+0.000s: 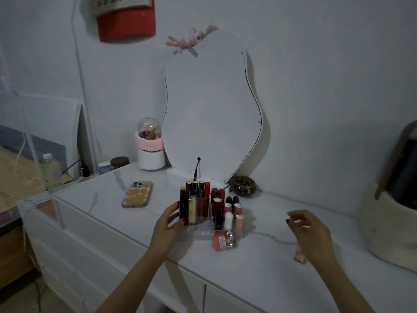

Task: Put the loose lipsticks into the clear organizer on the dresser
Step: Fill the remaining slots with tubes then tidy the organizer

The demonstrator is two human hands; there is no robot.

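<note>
At the far left, beyond the dresser's edge, a clear plastic bottle (50, 166) stands on a lower surface. On the white marble-look dresser top (259, 256) a phone (137, 194) in a yellow case lies face down. Behind it, by the wall, sits a white pot with a pink band and a clear dome (150, 144), next to the wavy-edged mirror (212, 109).

The left hand (168, 224) rests against the left side of the clear organizer (203, 231), fingers spread and open, thumb touching a black lipstick (182, 206) standing in the left-most slot. The organizer is crowded with upright tubes: tall gold-capped ones at the back, a dark red tube (206, 199) beside them, pink and white ones on the right. Just in front of it, a coral tube (220, 241) lies on its side on the dresser, touching a small silver item I can't make out.

A dark round incense burner (243, 185) sits behind.

The right hand (309, 231) hovers well apart from the organizer, fingers loosely curled, holding nothing. Beneath its wrist a pale, gold-flecked lipstick (299, 253) lies loose on the dresser. At the far right stands a cream basket (388, 222).
</note>
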